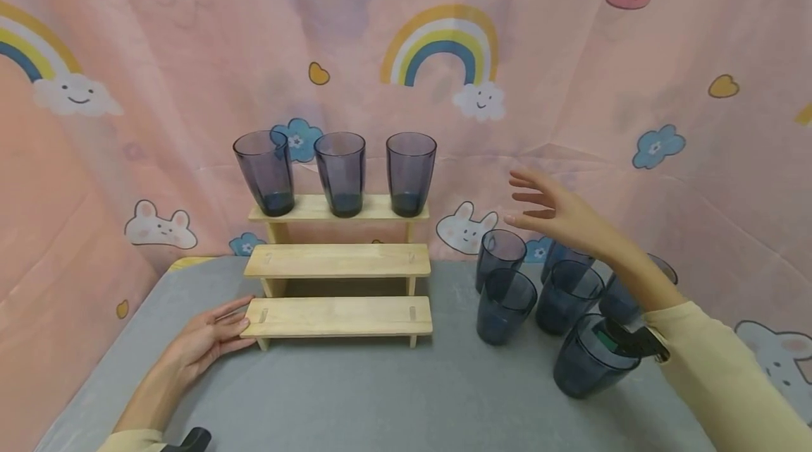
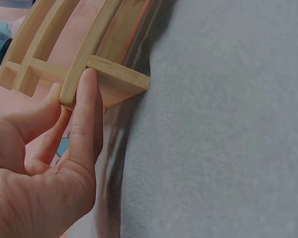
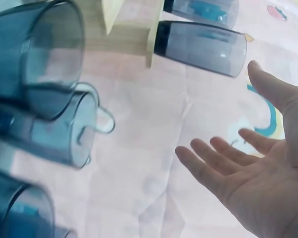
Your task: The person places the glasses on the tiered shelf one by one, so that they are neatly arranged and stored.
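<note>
A three-step wooden stand (image 1: pixel 336 316) holds three dark blue-tinted glasses upright on its top step: a left glass (image 1: pixel 265 173), a middle glass (image 1: pixel 341 173) and a right glass (image 1: pixel 411 173). My left hand (image 1: pixel 199 346) pinches the left end of the bottom step. In the left wrist view, the thumb and a finger (image 2: pixel 84 119) lie on either side of that board (image 2: pixel 82 62). Fingers spread and holding nothing, my right hand (image 1: pixel 548 209) hovers above and behind a group of glasses. The right wrist view shows its palm (image 3: pixel 268 193) apart from the top-step glass (image 3: pixel 203 47).
Several more tinted glasses stand on the grey tabletop at the right, among them a front glass (image 1: pixel 590 360) and a left one (image 1: pixel 504 307). The right forearm partly covers some. A pink patterned cloth (image 1: pixel 558 106) hangs close behind the stand.
</note>
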